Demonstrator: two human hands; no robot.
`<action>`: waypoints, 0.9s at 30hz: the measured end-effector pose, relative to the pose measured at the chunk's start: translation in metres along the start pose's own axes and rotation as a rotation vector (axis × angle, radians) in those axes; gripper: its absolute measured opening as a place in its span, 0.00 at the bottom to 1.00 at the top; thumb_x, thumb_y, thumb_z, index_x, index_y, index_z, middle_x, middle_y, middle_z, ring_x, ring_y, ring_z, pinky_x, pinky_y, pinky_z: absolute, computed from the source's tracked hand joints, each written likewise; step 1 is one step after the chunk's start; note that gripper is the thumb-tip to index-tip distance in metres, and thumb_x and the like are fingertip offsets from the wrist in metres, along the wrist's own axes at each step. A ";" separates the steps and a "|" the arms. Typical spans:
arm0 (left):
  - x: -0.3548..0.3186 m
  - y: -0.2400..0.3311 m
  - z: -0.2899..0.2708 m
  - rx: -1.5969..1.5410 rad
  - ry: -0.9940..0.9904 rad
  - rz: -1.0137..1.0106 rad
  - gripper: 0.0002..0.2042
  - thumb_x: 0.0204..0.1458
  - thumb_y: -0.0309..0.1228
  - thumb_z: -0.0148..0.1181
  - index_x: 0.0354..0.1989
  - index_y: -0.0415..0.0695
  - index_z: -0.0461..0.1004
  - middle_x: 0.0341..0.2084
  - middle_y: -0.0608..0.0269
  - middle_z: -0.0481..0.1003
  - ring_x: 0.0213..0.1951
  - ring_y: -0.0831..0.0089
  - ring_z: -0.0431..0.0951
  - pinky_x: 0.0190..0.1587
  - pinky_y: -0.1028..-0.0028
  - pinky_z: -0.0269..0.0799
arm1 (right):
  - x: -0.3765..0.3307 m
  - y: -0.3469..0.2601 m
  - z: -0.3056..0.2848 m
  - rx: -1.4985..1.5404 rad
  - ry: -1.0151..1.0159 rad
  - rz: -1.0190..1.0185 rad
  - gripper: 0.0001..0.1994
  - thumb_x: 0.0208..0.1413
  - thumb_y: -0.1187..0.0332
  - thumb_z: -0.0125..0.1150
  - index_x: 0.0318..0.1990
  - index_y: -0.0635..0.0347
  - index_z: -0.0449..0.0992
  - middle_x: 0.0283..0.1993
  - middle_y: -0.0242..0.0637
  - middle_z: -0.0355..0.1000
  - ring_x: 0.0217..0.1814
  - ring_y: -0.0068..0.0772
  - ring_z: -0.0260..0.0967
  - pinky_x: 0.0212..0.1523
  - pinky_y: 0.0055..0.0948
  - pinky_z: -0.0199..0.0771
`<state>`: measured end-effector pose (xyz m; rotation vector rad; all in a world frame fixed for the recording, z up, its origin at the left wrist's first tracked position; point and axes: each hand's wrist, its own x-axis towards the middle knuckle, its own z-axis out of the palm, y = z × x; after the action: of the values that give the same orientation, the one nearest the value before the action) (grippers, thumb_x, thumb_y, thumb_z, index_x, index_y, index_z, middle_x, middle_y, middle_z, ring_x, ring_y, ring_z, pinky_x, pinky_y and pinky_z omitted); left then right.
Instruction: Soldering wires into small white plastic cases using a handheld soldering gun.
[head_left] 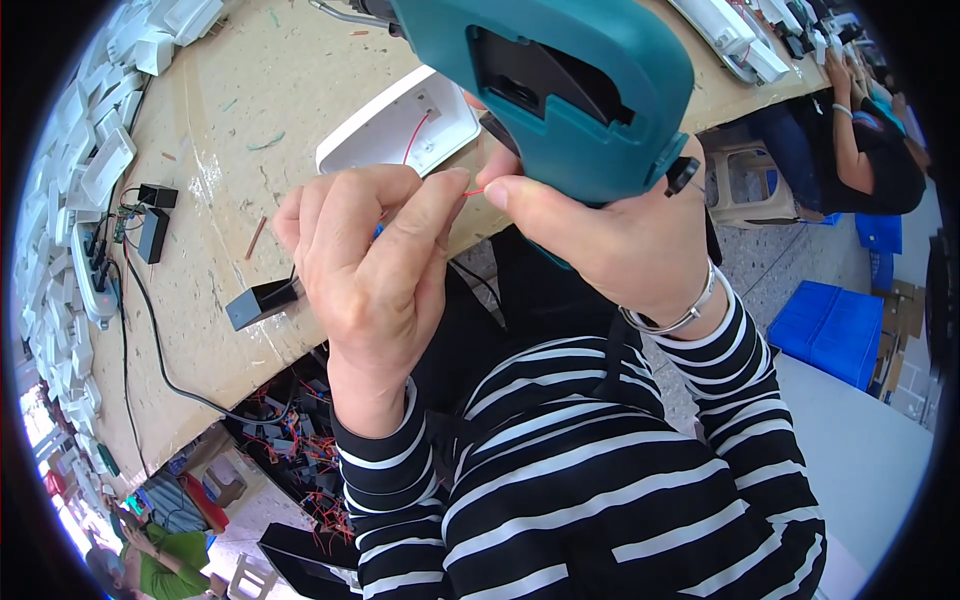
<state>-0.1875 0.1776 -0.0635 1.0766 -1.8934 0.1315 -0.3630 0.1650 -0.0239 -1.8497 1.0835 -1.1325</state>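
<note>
My left hand (370,245) is closed, thumb and fingertips pinching a thin red wire (474,192). A bit of blue shows between its fingers. My right hand (620,245) is wrapped round the grip of a teal handheld power tool (560,165), while its thumb and finger also pinch the red wire's other side. Behind my hands, a white plastic housing (375,120) lies open on the table, a red wire rising from inside it. By my left wrist, a small black box (262,303) sits at the table edge, partly hidden by the hand.
White housings (110,160) are piled along the left. Small black boxes (153,235) and a white power strip (92,275) with black cables lie on the table (200,330). Below its edge, a bin holds black parts with red wires (310,450). Other people sit far left and right.
</note>
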 end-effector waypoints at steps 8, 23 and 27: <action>-0.008 0.005 0.006 -0.117 0.095 -0.044 0.11 0.38 0.23 0.68 0.32 0.46 0.77 0.23 0.69 0.72 0.25 0.72 0.68 0.35 0.73 0.56 | -0.003 -0.001 0.008 -0.058 0.142 0.009 0.12 0.45 0.79 0.65 0.40 0.65 0.78 0.34 0.31 0.77 0.33 0.15 0.71 0.35 0.17 0.72; 0.012 0.006 0.020 0.456 0.134 -0.186 0.02 0.40 0.28 0.66 0.24 0.48 0.79 0.35 0.67 0.73 0.37 0.69 0.70 0.46 0.67 0.51 | -0.046 0.004 -0.062 0.154 0.218 0.045 0.28 0.43 0.82 0.61 0.56 0.73 0.64 0.48 0.51 0.71 0.32 0.25 0.71 0.32 0.21 0.72; 0.016 0.006 0.021 0.443 -0.022 -0.304 0.03 0.42 0.29 0.63 0.25 0.45 0.80 0.37 0.65 0.75 0.42 0.67 0.73 0.50 0.64 0.53 | -0.069 0.008 -0.079 0.383 0.151 0.067 0.31 0.46 0.86 0.58 0.62 0.68 0.60 0.53 0.52 0.69 0.36 0.28 0.73 0.36 0.23 0.76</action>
<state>-0.2084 0.1612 -0.0615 1.6568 -1.7353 0.3785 -0.4564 0.2134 -0.0244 -1.4390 0.9255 -1.3509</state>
